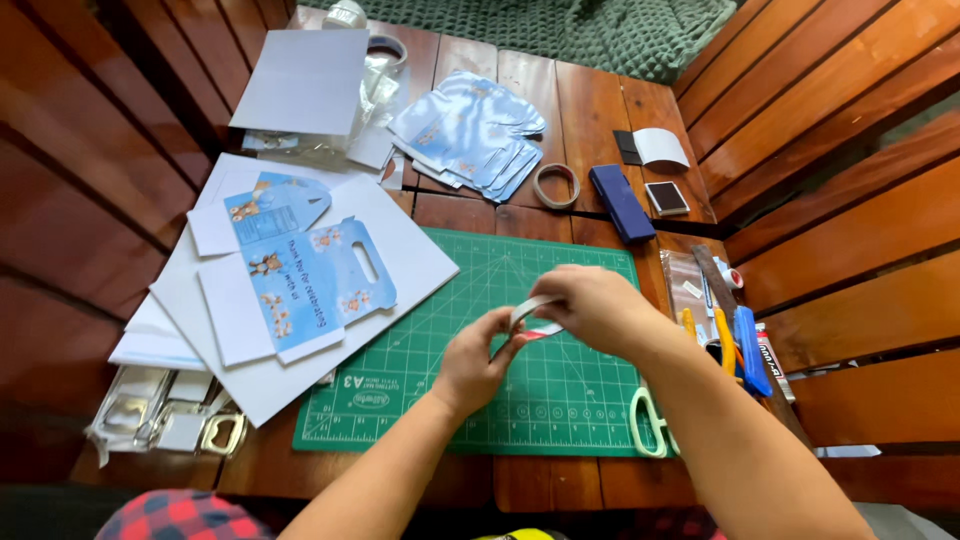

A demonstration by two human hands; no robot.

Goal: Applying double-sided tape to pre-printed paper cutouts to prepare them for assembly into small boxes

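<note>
The right hand (590, 305) has its grip closed on a small roll of tape (532, 312), fingers curled over the top of the ring, while the left hand (480, 355) pinches the loose end (545, 329) at the roll's five o'clock, thumb and forefinger pressed together on a short strip with a reddish edge. Both hands hover just above the green cutting mat (440, 380), near its middle, so the roll sits at the centre of the desk (590, 90).

The likeliest trouble, as I judge it, is the freed strip folding back and sticking to itself or to the fingertips, since so little of it is drawn out and both grips crowd it. A skewed pull could also tear the strip at an angle.

At nine o'clock from the hands lies a flat, unfolded blue gift box (310, 275) on white sheets (400, 240); a sticky end swung that way could catch its printed face. At five o'clock, scissors (650, 420) rest at the mat's edge under the right forearm, where a lowered elbow may knock them. At three o'clock, cutters and pens (735, 345) lie close together. At twelve o'clock sit a second tape ring (556, 185) and a stack of blue cut-outs (470, 135)
</note>
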